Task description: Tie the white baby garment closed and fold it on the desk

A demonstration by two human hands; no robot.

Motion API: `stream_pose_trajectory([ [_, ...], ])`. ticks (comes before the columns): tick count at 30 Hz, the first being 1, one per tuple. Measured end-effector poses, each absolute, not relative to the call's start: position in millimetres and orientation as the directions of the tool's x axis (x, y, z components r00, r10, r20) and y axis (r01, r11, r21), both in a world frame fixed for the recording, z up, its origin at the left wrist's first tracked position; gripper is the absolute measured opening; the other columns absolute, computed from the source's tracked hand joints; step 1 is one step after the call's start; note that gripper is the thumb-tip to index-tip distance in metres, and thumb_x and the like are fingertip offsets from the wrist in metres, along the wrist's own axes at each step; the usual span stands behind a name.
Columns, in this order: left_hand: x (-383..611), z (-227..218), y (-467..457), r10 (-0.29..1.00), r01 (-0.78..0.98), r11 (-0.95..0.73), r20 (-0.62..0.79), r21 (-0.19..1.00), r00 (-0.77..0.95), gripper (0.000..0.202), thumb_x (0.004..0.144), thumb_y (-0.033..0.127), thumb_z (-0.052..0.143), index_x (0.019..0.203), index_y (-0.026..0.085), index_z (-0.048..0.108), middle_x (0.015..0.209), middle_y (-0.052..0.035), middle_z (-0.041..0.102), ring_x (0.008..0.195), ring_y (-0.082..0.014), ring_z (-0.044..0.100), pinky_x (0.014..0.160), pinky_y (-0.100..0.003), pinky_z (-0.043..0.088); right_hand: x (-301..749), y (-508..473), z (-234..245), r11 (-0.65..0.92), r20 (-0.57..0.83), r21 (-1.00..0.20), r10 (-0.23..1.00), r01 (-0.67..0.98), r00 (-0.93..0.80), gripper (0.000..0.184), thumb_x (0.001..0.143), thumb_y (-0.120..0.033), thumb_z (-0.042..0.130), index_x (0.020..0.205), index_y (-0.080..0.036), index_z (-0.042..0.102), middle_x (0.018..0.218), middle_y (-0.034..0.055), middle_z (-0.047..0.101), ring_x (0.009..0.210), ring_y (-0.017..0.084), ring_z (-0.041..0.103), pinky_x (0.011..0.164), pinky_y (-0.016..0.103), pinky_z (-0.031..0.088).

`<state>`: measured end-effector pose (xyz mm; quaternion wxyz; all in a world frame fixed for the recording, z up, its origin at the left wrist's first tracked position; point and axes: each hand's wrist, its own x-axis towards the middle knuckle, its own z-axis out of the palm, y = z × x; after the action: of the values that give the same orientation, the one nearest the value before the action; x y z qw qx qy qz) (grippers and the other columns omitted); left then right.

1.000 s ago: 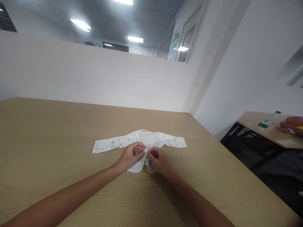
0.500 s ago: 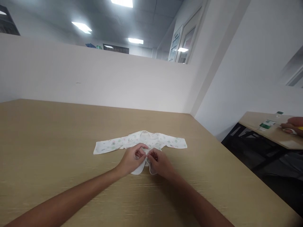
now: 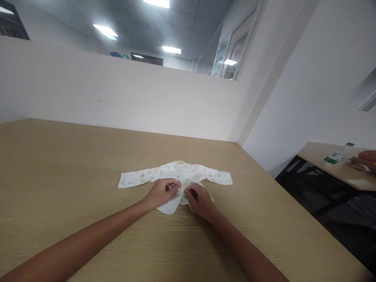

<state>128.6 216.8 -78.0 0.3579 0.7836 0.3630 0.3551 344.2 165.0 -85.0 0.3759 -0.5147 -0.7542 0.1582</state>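
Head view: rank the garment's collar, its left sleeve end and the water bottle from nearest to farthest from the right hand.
1. Collar: just beyond the right hand, mid-garment.
2. Left sleeve end: across the garment, past the left hand, on the left.
3. Water bottle: far right, on the other table.

**Hands shift slightly on the baby shirt; lower flaps spread**

Over the last second, both hands stayed pinched at the front opening of the baby shirt [image 3: 175,175], but their pose altered. The left hand [image 3: 162,192] has turned its knuckles more toward the far side, fingers curled tighter over the fabric. The right hand [image 3: 198,197] has slid a touch nearer and rightward. The shirt's lower right flap, earlier tucked under that hand, now shows spread out to the right of it. At the far right table [image 3: 337,170], another person's hand [image 3: 364,160] has drawn back toward the picture's edge.
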Motion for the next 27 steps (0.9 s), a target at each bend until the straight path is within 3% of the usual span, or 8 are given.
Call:
stream_pose_trajectory([
  [3,116.1,-81.4,228.2,0.777,0.444,-0.614,0.401,0.653,0.485,0.025,0.094,0.027,0.055,0.108,0.019,0.074,0.111,-0.0079,0.07,0.106,-0.0233,0.063,0.094,-0.034,0.047,344.4,166.4,-88.3,0.431,0.42,-0.601,0.887,0.673,-0.193,0.017,0.096,-0.023,0.052,0.08,-0.016,0.056,0.084,0.0038,0.062,0.076,0.015,0.051,0.07,0.026,0.034],
  [6,101.7,-92.8,231.5,0.71,0.538,-0.704,0.433,0.464,0.556,0.038,0.097,0.025,0.05,0.13,0.019,0.066,0.131,-0.011,0.062,0.127,-0.028,0.052,0.111,-0.043,0.037,342.3,161.7,-91.6,0.447,0.434,-0.539,0.874,0.714,-0.22,0.014,0.093,-0.019,0.052,0.08,-0.016,0.055,0.087,0.0045,0.061,0.077,0.015,0.051,0.07,0.026,0.034],
  [11,76.2,-101.9,204.3,0.651,0.538,-0.758,0.378,0.368,0.659,0.042,0.102,0.03,0.046,0.143,0.025,0.057,0.143,-0.0089,0.054,0.135,-0.0277,0.045,0.116,-0.045,0.032,339.1,127.3,-87.1,0.455,0.4,-0.481,0.874,0.749,-0.274,0.01,0.089,-0.019,0.058,0.079,-0.016,0.056,0.086,0.0049,0.062,0.077,0.016,0.052,0.069,0.026,0.035],
  [14,65.7,-88.2,193.6,0.666,0.527,-0.743,0.371,0.413,0.647,0.038,0.102,0.039,0.052,0.138,0.03,0.061,0.139,-0.0067,0.057,0.131,-0.027,0.048,0.112,-0.042,0.036,340.5,110.7,-69.0,0.436,0.245,-0.587,0.899,0.682,-0.363,0.009,0.087,-0.02,0.062,0.079,-0.018,0.061,0.08,0.0017,0.064,0.07,0.014,0.053,0.064,0.025,0.036],
  [16,64.7,-74.0,201.2,0.711,0.547,-0.701,0.387,0.458,0.587,0.036,0.102,0.042,0.051,0.133,0.029,0.064,0.133,-0.0068,0.06,0.126,-0.0266,0.051,0.109,-0.041,0.038,344.0,116.4,-53.2,0.426,0.231,-0.629,0.901,0.65,-0.367,0.01,0.089,-0.023,0.062,0.08,-0.018,0.064,0.077,0.0004,0.064,0.067,0.013,0.053,0.064,0.025,0.037],
  [21,78.4,-49.6,258.5,0.82,0.671,-0.571,0.293,0.473,0.491,0.034,0.09,0.039,0.058,0.116,0.02,0.071,0.119,-0.0121,0.065,0.111,-0.0302,0.058,0.1,-0.041,0.041,353.8,186.0,-31.9,0.363,0.371,-0.549,0.913,0.753,-0.17,0.018,0.091,-0.027,0.062,0.077,-0.017,0.064,0.076,0.0027,0.064,0.069,0.015,0.053,0.067,0.026,0.037],
  [25,87.9,-50.3,291.1,0.856,0.73,-0.502,0.143,0.464,0.497,0.027,0.074,0.039,0.07,0.091,0.018,0.07,0.101,-0.0108,0.067,0.083,-0.0247,0.059,0.071,-0.031,0.039,350.2,235.6,-42.2,0.167,0.253,-0.431,0.966,0.887,-0.059,0.023,0.083,-0.034,0.077,0.076,-0.016,0.064,0.08,0.0042,0.064,0.074,0.016,0.053,0.067,0.025,0.033],
  [27,88.3,-51.2,295.8,0.836,0.708,-0.529,0.144,0.468,0.529,0.016,0.072,0.033,0.068,0.077,0.018,0.065,0.089,-0.0082,0.066,0.078,-0.0222,0.057,0.065,-0.029,0.033,346.4,245.1,-47.8,0.134,0.193,-0.383,0.979,0.914,-0.063,0.019,0.078,-0.024,0.079,0.072,-0.015,0.063,0.08,0.0048,0.063,0.074,0.015,0.051,0.066,0.025,0.031],
])
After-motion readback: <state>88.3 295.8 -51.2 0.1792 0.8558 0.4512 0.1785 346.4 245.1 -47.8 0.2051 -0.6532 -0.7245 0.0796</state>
